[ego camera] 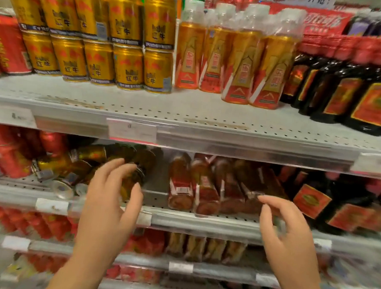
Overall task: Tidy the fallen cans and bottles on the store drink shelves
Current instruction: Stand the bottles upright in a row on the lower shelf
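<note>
our left hand (110, 197) curls fingers and thumb round a tipped gold can (134, 181) on the middle shelf (201, 222). more fallen cans (69, 166) lie heaped at its 10 o'clock. our right hand (287, 234) is loosely curled and holds nothing, with the fallen bottles (204, 191) at its 11 o'clock.

Head camera faces the drink shelves (187, 112) closely.

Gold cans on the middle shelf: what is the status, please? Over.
Left hand cupped round a gold can, grip unclear. Right hand open, empty. Other gold cans lie fallen. No obstacle seen.
</note>
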`<action>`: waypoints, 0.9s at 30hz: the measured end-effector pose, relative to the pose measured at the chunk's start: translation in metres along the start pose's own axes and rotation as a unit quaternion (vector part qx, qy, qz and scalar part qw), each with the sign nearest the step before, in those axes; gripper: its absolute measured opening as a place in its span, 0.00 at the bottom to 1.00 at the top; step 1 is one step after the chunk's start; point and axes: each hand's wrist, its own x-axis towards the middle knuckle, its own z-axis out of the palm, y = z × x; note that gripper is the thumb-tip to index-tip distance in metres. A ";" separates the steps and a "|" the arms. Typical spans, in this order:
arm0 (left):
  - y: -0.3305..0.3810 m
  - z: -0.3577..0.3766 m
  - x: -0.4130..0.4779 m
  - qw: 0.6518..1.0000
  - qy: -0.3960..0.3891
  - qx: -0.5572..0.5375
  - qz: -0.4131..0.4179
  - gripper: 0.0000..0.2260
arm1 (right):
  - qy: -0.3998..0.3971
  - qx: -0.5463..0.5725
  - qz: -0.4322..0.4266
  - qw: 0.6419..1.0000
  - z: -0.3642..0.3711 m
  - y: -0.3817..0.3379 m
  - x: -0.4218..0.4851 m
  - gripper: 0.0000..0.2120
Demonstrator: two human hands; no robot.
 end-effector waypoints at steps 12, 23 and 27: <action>0.041 0.095 -0.082 0.976 -0.213 -0.031 -0.046 0.12 | -0.065 -0.121 0.094 0.986 -0.052 0.097 -0.007 0.19; 0.075 0.167 0.003 0.960 -0.271 0.008 0.066 0.15 | -0.077 -0.202 0.153 0.964 -0.023 0.116 0.024 0.16; 0.090 0.219 0.045 0.949 -0.295 0.059 0.092 0.16 | -0.060 -0.211 0.147 0.965 -0.015 0.127 0.031 0.28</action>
